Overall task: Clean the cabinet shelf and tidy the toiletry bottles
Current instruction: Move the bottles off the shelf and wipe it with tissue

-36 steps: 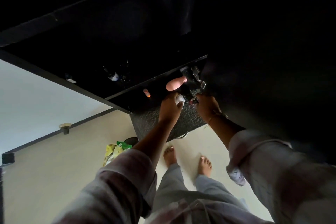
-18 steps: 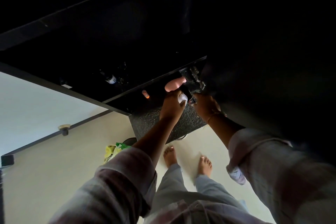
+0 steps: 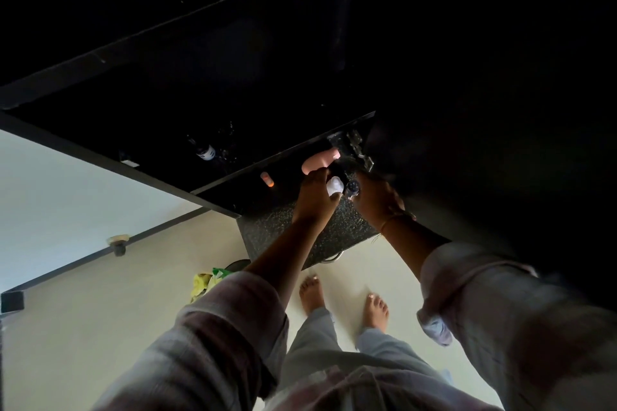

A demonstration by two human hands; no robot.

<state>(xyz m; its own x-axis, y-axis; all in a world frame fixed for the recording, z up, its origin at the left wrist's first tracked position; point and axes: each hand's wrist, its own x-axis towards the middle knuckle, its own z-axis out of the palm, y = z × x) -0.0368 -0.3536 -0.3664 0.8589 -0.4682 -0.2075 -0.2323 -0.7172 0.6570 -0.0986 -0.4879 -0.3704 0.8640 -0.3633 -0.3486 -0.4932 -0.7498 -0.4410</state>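
Where the view starts, nearest: two bare feet (image 3: 312, 294) on pale floor (image 3: 100, 310), with a yellow-green bag (image 3: 207, 282) to their left. Next, a speckled dark tabletop (image 3: 347, 233), its near corner over the floor. Above its far edge, the left hand (image 3: 314, 202) is closed round a white cloth wad (image 3: 335, 186), and the right hand (image 3: 377, 200) grips a small dark bottle (image 3: 352, 188) beside the cloth. Farthest, the cabinet shelf (image 3: 283, 157): a pink bottle (image 3: 320, 159) at the left fingertips, an orange tube (image 3: 267, 179) further left, and a white-labelled dark bottle (image 3: 207, 153) beyond it, level unclear.
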